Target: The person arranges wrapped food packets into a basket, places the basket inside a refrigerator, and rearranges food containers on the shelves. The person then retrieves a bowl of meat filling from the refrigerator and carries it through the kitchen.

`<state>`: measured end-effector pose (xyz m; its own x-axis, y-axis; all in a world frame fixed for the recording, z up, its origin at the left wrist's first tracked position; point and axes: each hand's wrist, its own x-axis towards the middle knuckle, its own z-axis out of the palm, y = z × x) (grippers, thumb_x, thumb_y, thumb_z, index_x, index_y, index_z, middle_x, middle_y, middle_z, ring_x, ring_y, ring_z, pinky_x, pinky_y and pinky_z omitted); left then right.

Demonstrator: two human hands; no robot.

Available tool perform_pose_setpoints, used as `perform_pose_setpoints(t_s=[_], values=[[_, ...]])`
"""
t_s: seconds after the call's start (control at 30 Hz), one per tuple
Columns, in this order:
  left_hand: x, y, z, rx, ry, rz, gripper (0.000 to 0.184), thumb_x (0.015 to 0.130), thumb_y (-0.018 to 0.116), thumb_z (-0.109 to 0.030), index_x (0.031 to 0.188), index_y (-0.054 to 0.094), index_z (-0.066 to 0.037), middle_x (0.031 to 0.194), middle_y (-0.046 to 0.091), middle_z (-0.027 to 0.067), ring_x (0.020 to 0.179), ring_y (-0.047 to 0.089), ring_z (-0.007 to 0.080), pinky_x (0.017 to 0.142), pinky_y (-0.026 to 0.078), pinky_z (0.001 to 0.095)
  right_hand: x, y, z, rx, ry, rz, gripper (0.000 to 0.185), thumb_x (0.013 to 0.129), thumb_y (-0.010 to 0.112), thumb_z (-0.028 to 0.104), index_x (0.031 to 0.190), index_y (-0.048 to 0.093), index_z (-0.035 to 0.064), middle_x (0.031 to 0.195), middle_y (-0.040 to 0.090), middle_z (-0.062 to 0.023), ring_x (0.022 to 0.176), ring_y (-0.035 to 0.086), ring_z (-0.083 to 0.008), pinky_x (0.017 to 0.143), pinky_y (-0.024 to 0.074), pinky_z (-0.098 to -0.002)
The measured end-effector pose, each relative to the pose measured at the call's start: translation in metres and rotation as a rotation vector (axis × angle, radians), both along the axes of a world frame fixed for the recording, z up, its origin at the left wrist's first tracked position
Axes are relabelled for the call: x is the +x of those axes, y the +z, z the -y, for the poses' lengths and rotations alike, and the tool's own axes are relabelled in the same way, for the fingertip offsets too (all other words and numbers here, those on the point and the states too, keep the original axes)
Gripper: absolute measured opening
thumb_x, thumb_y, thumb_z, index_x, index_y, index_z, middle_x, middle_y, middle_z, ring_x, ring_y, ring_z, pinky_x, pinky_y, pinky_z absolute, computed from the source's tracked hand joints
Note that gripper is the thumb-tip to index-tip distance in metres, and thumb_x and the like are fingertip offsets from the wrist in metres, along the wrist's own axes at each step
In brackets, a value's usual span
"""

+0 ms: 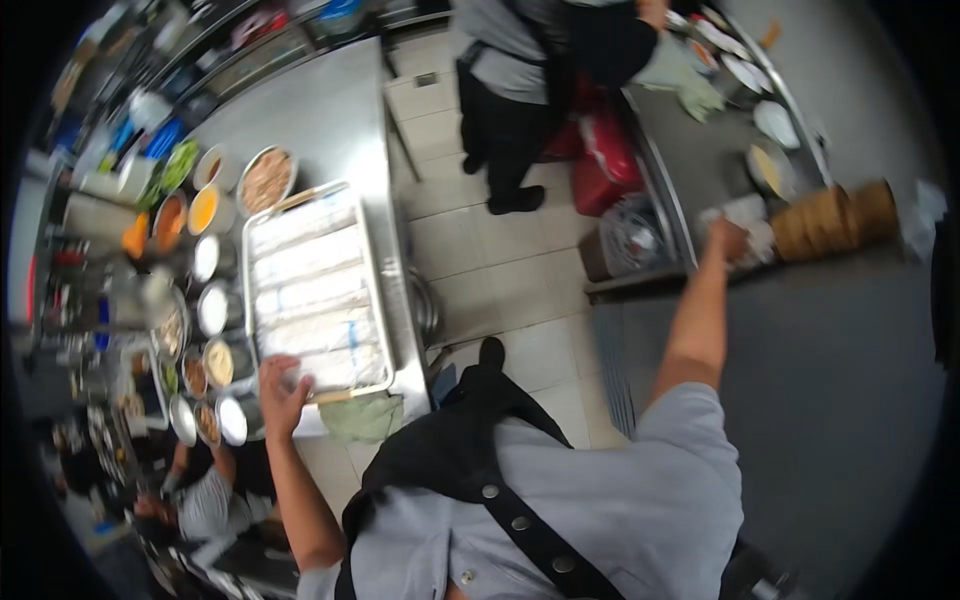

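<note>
My left hand is at the lower left corner of a metal tray, fingers apart, over the edge of the wrapped white packages lying in rows in it. On the right, my right arm is stretched out to the far counter. There my right hand is closed at a crumpled white cloth or bag; what its fingers hold is too small to make out. Beside it lies a row of brown stacked items.
Bowls of ingredients, among them a yellow one and a bowl of pinkish food, line the steel table. A green cloth hangs at its edge. A co-worker stands ahead near a red container. Others work at lower left.
</note>
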<state>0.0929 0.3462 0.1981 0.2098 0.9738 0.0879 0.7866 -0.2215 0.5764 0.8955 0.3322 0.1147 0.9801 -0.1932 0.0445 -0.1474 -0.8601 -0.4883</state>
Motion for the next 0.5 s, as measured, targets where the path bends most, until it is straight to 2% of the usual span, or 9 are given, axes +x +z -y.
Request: perform_pose_setpoints(t_s=[0.03, 0.07, 0.13, 0.17, 0.2, 0.23, 0.3, 0.43, 0.5], values=[[0.000, -0.009, 0.000, 0.092, 0.012, -0.009, 0.025, 0.072, 0.075, -0.015, 0.092, 0.063, -0.006, 0.098, 0.058, 0.0108, 0.097, 0.054, 0.0276, 0.083, 0.044, 0.0343, 0.048, -0.033, 0.020, -0.139, 0.130, -0.007, 0.072, 0.080, 0.060, 0.057, 0.126, 0.054, 0.0020, 0.129, 0.053, -0.0232, 0.120, 0.050, -0.0393, 0.098, 0.0437, -0.0471], [0.006, -0.009, 0.002, 0.108, 0.084, -0.010, 0.026, 0.073, 0.076, -0.019, 0.091, 0.063, -0.007, 0.098, 0.058, 0.0101, 0.094, 0.054, 0.0267, 0.076, 0.044, 0.0333, 0.044, -0.014, 0.025, -0.082, 0.158, -0.101, 0.070, 0.083, 0.054, 0.059, 0.122, 0.057, 0.0012, 0.123, 0.058, -0.0197, 0.118, 0.053, -0.0367, 0.097, 0.0441, -0.0470], [0.006, -0.017, 0.003, 0.214, 0.121, -0.079, 0.026, 0.073, 0.078, -0.020, 0.090, 0.063, -0.008, 0.096, 0.058, 0.0089, 0.089, 0.054, 0.0258, 0.067, 0.045, 0.0322, 0.078, -0.039, 0.024, -0.425, 0.142, -0.061, 0.075, 0.085, 0.044, 0.065, 0.123, 0.060, 0.0032, 0.127, 0.058, -0.0177, 0.114, 0.056, -0.0367, 0.104, 0.0357, -0.0489], [0.006, -0.021, 0.003, 0.189, 0.178, -0.039, 0.024, 0.072, 0.078, -0.020, 0.089, 0.064, -0.009, 0.094, 0.058, 0.0078, 0.089, 0.055, 0.0248, 0.067, 0.045, 0.0322, 0.127, -0.063, 0.023, -0.620, 0.369, -0.209, 0.075, 0.085, 0.042, 0.068, 0.126, 0.060, 0.0083, 0.128, 0.057, -0.0177, 0.121, 0.051, -0.0369, 0.106, 0.0316, -0.0507], [0.014, -0.014, 0.002, 0.147, 0.240, -0.011, 0.022, 0.072, 0.077, -0.020, 0.086, 0.064, -0.008, 0.093, 0.058, 0.0064, 0.088, 0.055, 0.0226, 0.063, 0.045, 0.0304, 0.077, -0.023, 0.017, -0.595, 0.422, -0.209, 0.072, 0.085, 0.042, 0.068, 0.125, 0.061, 0.0116, 0.130, 0.056, -0.0174, 0.127, 0.045, -0.0355, 0.104, 0.0334, -0.0509], [0.023, -0.004, 0.002, 0.099, 0.293, 0.023, 0.020, 0.073, 0.076, -0.019, 0.085, 0.065, -0.008, 0.093, 0.058, 0.0049, 0.088, 0.055, 0.0205, 0.057, 0.045, 0.0275, 0.038, 0.008, -0.004, -0.650, 0.352, -0.213, 0.069, 0.090, 0.034, 0.063, 0.121, 0.064, 0.0099, 0.126, 0.059, -0.0160, 0.121, 0.050, -0.0352, 0.102, 0.0359, -0.0480], [0.023, -0.003, 0.002, 0.163, 0.269, -0.043, 0.019, 0.073, 0.076, -0.020, 0.085, 0.065, -0.008, 0.091, 0.058, 0.0039, 0.087, 0.055, 0.0192, 0.054, 0.045, 0.0266, 0.050, -0.004, -0.006, -0.473, 0.194, -0.204, 0.066, 0.087, 0.044, 0.063, 0.122, 0.063, 0.0099, 0.131, 0.055, -0.0150, 0.123, 0.049, -0.0344, 0.099, 0.0393, -0.0456], [0.025, -0.001, 0.003, 0.142, 0.315, -0.061, 0.020, 0.073, 0.076, -0.023, 0.082, 0.065, -0.008, 0.091, 0.058, 0.0032, 0.084, 0.055, 0.0196, 0.058, 0.046, 0.0289, 0.068, -0.014, -0.020, -0.502, 0.099, -0.142, 0.070, 0.081, 0.051, 0.067, 0.119, 0.064, 0.0092, 0.125, 0.059, -0.0153, 0.116, 0.053, -0.0350, 0.096, 0.0417, -0.0465], [0.026, -0.001, 0.003, 0.097, 0.358, -0.018, 0.021, 0.072, 0.076, -0.020, 0.084, 0.064, -0.008, 0.091, 0.058, 0.0034, 0.085, 0.055, 0.0200, 0.062, 0.045, 0.0292, 0.068, -0.008, -0.024, -0.473, 0.265, -0.234, 0.072, 0.081, 0.051, 0.068, 0.119, 0.064, 0.0085, 0.124, 0.060, -0.0138, 0.116, 0.054, -0.0351, 0.097, 0.0416, -0.0462]])
